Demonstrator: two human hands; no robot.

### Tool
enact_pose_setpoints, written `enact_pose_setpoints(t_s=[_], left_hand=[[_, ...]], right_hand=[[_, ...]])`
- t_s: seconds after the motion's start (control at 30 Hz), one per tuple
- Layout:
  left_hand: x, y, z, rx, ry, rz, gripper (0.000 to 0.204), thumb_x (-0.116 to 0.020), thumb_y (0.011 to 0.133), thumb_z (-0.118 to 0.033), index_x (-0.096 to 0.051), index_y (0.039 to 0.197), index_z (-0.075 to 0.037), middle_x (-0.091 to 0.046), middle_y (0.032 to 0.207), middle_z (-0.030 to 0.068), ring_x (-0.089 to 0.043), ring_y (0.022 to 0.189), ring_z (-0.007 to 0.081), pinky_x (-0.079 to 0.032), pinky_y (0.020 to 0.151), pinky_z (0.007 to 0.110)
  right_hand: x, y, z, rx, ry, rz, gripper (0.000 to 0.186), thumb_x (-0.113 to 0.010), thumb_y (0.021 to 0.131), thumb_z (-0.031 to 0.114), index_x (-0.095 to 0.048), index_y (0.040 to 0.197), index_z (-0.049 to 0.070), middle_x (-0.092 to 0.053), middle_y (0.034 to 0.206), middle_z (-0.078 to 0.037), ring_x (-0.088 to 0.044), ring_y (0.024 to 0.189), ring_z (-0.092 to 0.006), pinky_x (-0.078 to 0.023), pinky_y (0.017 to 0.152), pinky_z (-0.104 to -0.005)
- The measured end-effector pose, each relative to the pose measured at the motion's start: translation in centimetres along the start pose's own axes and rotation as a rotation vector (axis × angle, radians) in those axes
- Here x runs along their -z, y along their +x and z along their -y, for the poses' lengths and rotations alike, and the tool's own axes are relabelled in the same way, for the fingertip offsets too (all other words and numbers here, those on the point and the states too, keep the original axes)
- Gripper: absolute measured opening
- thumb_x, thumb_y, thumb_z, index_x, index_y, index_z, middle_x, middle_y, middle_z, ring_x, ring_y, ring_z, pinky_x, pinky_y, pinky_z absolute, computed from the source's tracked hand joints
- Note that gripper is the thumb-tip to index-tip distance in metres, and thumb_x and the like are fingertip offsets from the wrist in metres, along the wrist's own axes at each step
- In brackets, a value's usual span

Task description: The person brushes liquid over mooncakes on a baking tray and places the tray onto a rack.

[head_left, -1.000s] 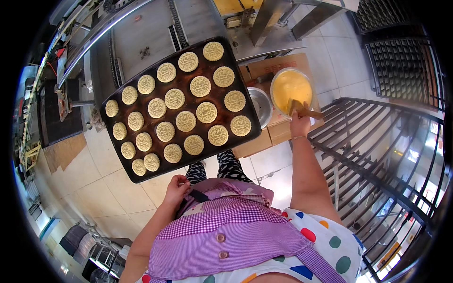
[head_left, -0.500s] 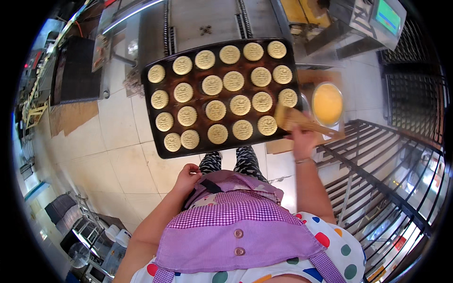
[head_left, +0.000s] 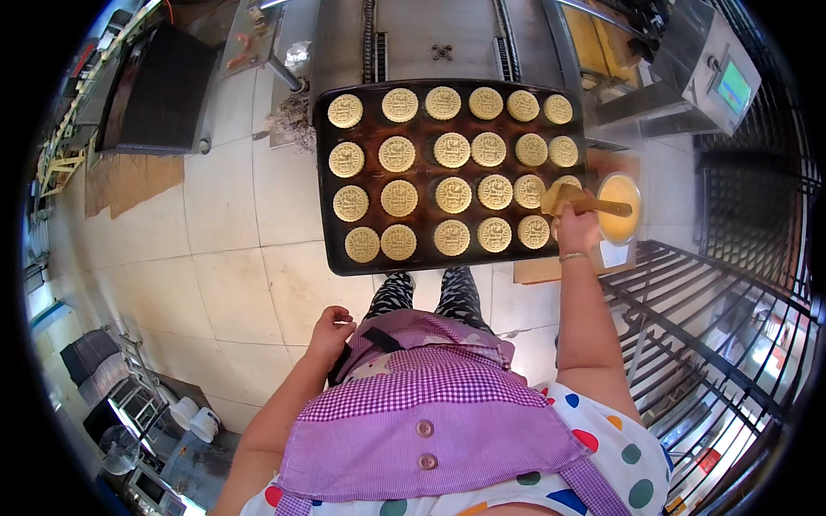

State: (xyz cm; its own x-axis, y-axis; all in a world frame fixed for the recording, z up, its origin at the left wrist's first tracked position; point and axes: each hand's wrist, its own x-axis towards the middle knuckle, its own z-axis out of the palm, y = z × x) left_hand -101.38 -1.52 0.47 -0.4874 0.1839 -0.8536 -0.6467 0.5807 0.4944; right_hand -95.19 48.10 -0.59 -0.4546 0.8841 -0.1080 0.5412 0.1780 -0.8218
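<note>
My right hand (head_left: 578, 230) grips a flat wooden brush (head_left: 613, 207) by its handle. The pale bristle end rests on or just over round pastries at the right end of a dark baking tray (head_left: 428, 162), partly hiding them. Rows of pale yellow pastries with stamped tops and scalloped edges, such as this pastry (head_left: 452, 150), fill the tray. Beside the tray's right edge sits a round bowl (head_left: 637, 225) of yellow-orange liquid, with the brush handle reaching over it. Low by the apron, my left hand (head_left: 332, 333) hangs with curled fingers and nothing visible in it.
Beyond the tray lies a metal surface with chains (head_left: 443, 26). A machine with a green screen (head_left: 733, 88) stands at the far right. Dark metal racks (head_left: 688, 297) fill the right side. A black box-like unit (head_left: 159, 90) is at the far left, above pale floor tiles (head_left: 219, 288).
The tray and surroundings now appear farther right in the view. The brush has turned and moved from the tray's front right corner up onto the right-end pastries. My left hand stays low.
</note>
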Motion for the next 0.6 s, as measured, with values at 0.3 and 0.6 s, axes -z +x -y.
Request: enact_pose_setpoints(t_s=[0.3,0.6], left_hand=[[1.0,-0.4,-2.5,-0.048,-0.015,0.024,0.032,-0.063,0.078,-0.004,-0.049,0.107,-0.002,-0.058,0.098,0.0079,-0.056,0.08,0.0151,-0.047,0.07,0.027],[3.4,-0.6,0.0,0.006,0.028,-0.026,0.032,-0.065,0.077,-0.004,-0.049,0.105,-0.003,-0.057,0.098,0.0076,-0.055,0.08,0.014,-0.046,0.073,0.026]], right_hand=[[-17.4,-14.5,12.0,0.042,0.261,0.431,0.044,-0.058,0.077,0.012,-0.051,0.12,0.0,-0.064,0.101,-0.015,-0.062,0.095,-0.0245,-0.046,0.083,-0.032],[-3.4,-1.7,0.6,0.025,-0.138,-0.036,0.027,-0.058,0.08,0.021,-0.061,0.095,-0.001,-0.065,0.086,-0.022,-0.065,0.08,-0.0338,-0.051,0.067,-0.04]])
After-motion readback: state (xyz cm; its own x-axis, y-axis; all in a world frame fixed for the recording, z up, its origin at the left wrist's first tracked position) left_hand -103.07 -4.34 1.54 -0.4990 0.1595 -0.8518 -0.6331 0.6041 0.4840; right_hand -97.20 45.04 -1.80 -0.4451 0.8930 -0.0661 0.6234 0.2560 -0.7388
